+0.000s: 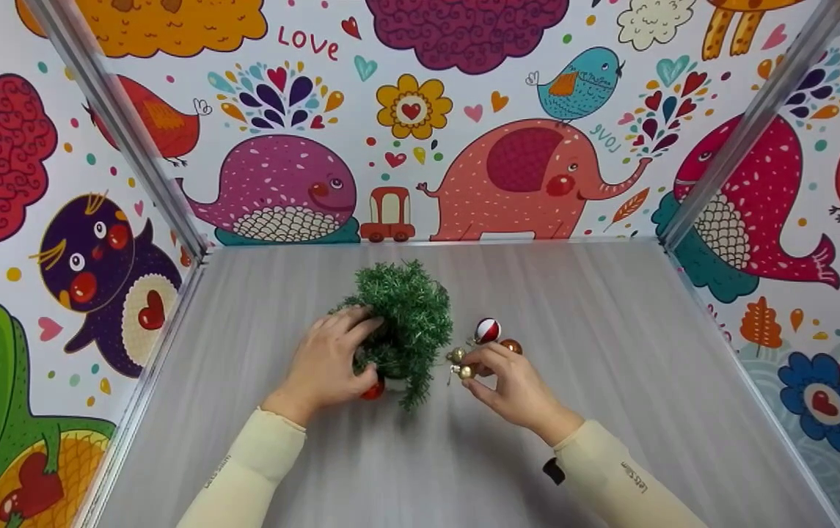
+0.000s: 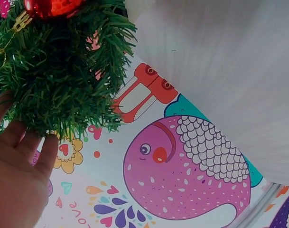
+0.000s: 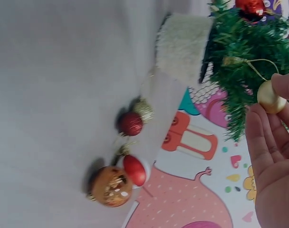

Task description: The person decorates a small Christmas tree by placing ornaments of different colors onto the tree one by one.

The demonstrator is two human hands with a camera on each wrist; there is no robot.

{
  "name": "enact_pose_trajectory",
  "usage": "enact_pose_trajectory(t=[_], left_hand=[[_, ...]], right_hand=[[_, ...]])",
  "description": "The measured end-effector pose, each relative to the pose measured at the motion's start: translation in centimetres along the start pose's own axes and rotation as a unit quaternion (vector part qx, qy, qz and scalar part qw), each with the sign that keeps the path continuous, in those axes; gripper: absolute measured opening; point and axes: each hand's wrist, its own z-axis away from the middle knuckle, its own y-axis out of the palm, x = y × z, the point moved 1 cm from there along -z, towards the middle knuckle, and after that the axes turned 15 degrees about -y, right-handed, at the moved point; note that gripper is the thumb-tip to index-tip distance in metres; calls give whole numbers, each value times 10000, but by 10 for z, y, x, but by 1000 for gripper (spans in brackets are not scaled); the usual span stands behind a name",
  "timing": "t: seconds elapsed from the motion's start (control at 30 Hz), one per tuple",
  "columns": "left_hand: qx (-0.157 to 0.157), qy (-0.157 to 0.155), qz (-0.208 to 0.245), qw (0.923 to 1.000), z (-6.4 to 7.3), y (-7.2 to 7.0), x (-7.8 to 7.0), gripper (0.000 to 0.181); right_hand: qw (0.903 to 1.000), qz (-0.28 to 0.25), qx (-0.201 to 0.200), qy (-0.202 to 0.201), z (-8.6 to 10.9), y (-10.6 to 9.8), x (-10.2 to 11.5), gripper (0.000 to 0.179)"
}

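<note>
A small artificial Christmas tree with green tinsel-like branches is at the middle of the table, its pale fuzzy base seen in the right wrist view. My left hand holds the tree from its left side, fingers among the branches. By the left thumb hangs a shiny red ball ornament. To the right of the tree, my right hand pinches a gold ball ornament between thumb and fingers. A thin gold string loops from the ornament's cap, close to the branches.
Right of the tree lie a red-and-white ball, a copper-coloured ball, a dark red ball and a gold glittery ball. Walls with cartoon prints and metal corner posts enclose the grey table.
</note>
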Motion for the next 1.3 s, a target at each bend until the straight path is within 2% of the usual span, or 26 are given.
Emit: enact_pose_trajectory(t=[0.37, 0.53, 0.67, 0.97, 1.17, 1.3], left_hand=[[-325, 156, 58, 9993, 0, 2, -1, 57], [-440, 181, -36, 9989, -1, 4, -3, 55], [-643, 254, -78, 9976, -2, 6, -6, 51], [-1272, 783, -141, 9887, -2, 14, -22, 41], [-1278, 1257, -32, 9838, -1, 22, -35, 36], [-1156, 1359, 48, 9840, 2, 26, -42, 38]], right_hand=[[9992, -387, 13, -52, -17, -5, 15, 26], [9984, -554, -116, -38, -25, -5, 19, 25], [9979, -547, -288, -192, -28, -2, 20, 25], [9941, -863, -625, -212, -33, 1, 23, 29], [9915, -1105, -690, 52, -36, 3, 29, 31], [9903, -1183, -692, 230, -43, 0, 41, 31]])
